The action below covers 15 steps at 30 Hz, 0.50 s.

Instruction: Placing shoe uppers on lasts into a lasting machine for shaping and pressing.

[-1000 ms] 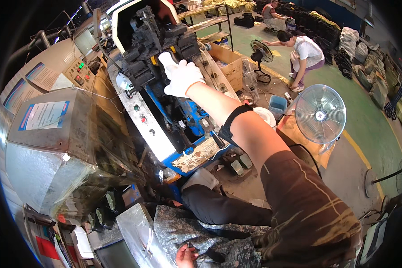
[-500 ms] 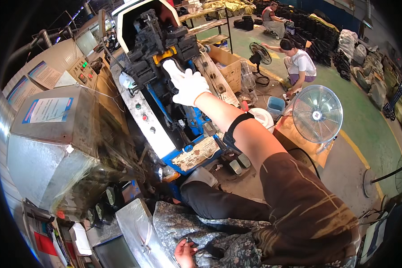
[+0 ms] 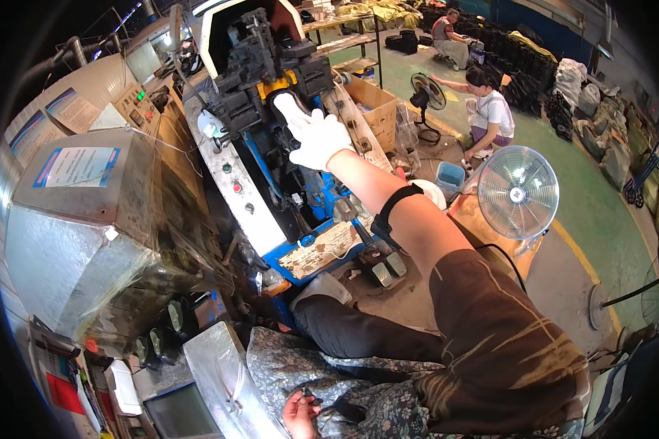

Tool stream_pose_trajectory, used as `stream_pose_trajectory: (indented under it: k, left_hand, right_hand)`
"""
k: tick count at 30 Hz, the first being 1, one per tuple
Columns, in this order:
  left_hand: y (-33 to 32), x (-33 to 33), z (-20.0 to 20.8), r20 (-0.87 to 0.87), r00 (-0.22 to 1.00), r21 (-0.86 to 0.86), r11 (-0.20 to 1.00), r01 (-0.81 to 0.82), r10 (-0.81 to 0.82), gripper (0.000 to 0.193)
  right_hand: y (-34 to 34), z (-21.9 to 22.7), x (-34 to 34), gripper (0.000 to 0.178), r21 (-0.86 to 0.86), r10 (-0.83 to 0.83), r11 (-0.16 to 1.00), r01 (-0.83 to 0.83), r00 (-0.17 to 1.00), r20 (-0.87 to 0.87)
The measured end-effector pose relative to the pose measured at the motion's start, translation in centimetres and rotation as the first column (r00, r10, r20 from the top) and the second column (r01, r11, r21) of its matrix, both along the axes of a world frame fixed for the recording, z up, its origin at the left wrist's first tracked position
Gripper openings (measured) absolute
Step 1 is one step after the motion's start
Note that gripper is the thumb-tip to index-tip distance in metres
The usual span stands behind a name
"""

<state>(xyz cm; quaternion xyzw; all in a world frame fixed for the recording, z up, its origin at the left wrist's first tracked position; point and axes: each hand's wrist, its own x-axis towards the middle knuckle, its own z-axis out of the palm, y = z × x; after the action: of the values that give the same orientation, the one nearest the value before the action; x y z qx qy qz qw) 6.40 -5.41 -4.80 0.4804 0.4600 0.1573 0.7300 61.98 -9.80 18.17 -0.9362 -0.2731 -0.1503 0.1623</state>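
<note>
My right hand (image 3: 322, 144), in a white glove, reaches into a dark machine (image 3: 271, 66) with blue parts. Its fingers are closed on a long piece that looks like a dark-edged shoe upper with a white underside (image 3: 291, 110). The far end of this piece lies just below a yellow part (image 3: 277, 85) of the machine. Low in the view, my bare left hand (image 3: 299, 415) rests by the flowered cloth (image 3: 271, 366) on my lap. Its fingers are curled round something small and dark, too small to name.
Buttons line the machine's white side panel (image 3: 237, 188). Foot pedals (image 3: 388, 271) sit below it. A clear-bladed fan (image 3: 518, 194) stands at the right, near a blue bucket (image 3: 451, 175). A crouching person (image 3: 496, 113) is beyond. A metal hood (image 3: 73, 190) is at left.
The view has shifted slightly. My right hand stays at the machine, and more of the piece's dark edge shows now. My left hand is nearly still. The crouching person's body has shifted slightly.
</note>
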Motion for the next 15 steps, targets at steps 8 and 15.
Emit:
stream_pose_trajectory:
  k: [8,15]
  left_hand:
    - [0.23,-0.26,-0.46,0.004,1.0,-0.002,1.0,0.001,-0.001,0.027]
    - [0.32,-0.42,-0.57,0.025,0.999,-0.028,0.999,-0.019,0.02,0.027]
  right_hand:
    - [0.15,-0.23,0.02,0.078,0.005,-0.018,1.0,0.018,1.0,0.023]
    - [0.3,-0.36,0.16,0.083,-0.019,-0.006,1.0,0.006,0.999,0.042]
